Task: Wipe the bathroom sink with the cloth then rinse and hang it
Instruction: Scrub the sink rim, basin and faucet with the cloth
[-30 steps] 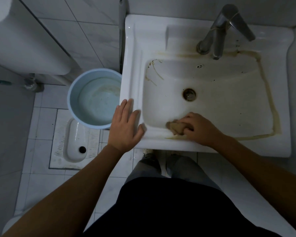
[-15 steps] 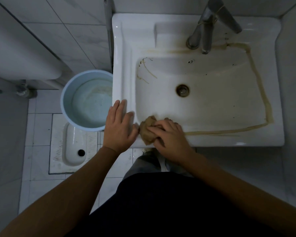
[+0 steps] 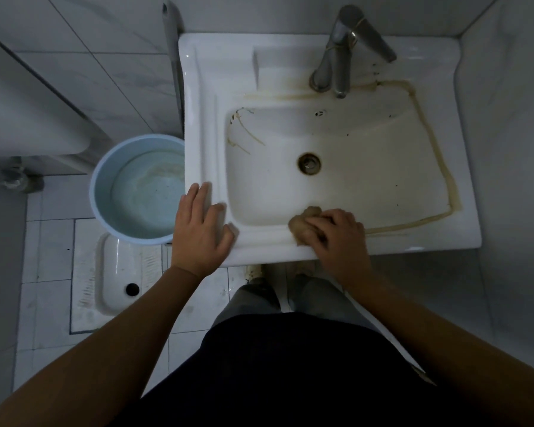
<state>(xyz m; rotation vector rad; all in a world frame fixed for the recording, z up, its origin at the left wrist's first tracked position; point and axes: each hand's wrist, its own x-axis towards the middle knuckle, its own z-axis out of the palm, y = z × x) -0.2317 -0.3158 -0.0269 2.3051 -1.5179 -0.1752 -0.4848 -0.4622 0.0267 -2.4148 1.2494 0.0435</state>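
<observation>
1. One view only, from the head, is given. In it a crumpled brown cloth (image 3: pixel 302 223) is gripped under the curled fingers (image 3: pixel 319 224) of the right hand (image 3: pixel 336 237). It is pressed onto the front rim of the white ceramic sink (image 3: pixel 204 118), at the basin's near edge.
2. The left hand (image 3: pixel 201 232) is laid flat on the sink's front-left corner. Its fingers (image 3: pixel 198 195) are straight and slightly spread, and nothing is held.
3. The wiping is judged partly done.
   - The rim left of the cloth is seen white.
   - A brown stain line (image 3: pixel 450 192) is left along the front-right rim, up the right side and across the back below the grey metal tap (image 3: pixel 341 66).
   - Brown streaks (image 3: pixel 244 140) are left in the basin's back-left corner.
4. No water is seen running from the tap, so rinsing and hanging are judged not yet begun. No hanging place is shown.
</observation>
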